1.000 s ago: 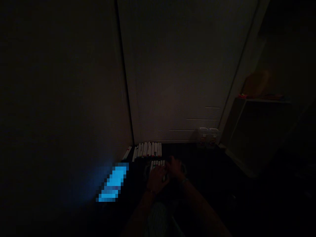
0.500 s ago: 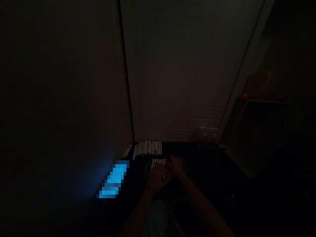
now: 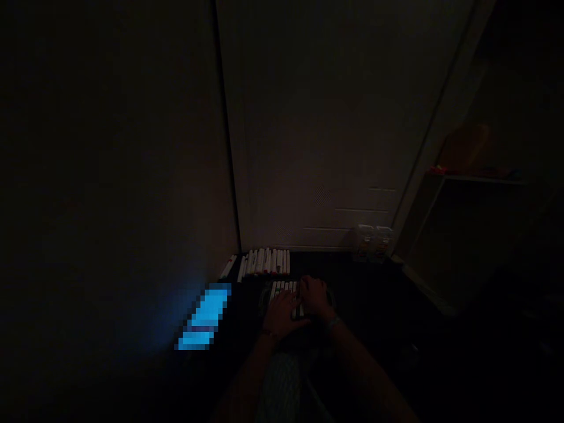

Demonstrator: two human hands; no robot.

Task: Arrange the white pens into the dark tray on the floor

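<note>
The view is very dark. A row of white markers [image 3: 277, 289] lies side by side in what looks like a clear case with a rounded handle [image 3: 263, 298]. My left hand [image 3: 281, 312] rests over the near part of this row, fingers stretched forward and thumb out to the right. Beside it, my right hand [image 3: 314, 295] lies over the right part of the row with its fingers spread and slightly bent. Both hands touch or nearly touch the markers, and they hide part of them. I see nothing gripped in either hand.
More white markers [image 3: 267, 261] stand in a row by the wall, with a few apart at its left. A glowing blurred screen [image 3: 205, 317] lies on the left. Two clear containers [image 3: 373, 242] stand at the back right, near a shelf unit [image 3: 423, 229].
My right hand has flattened and its fingers have spread over the markers. My left thumb reaches farther right. The view has shifted slightly.
</note>
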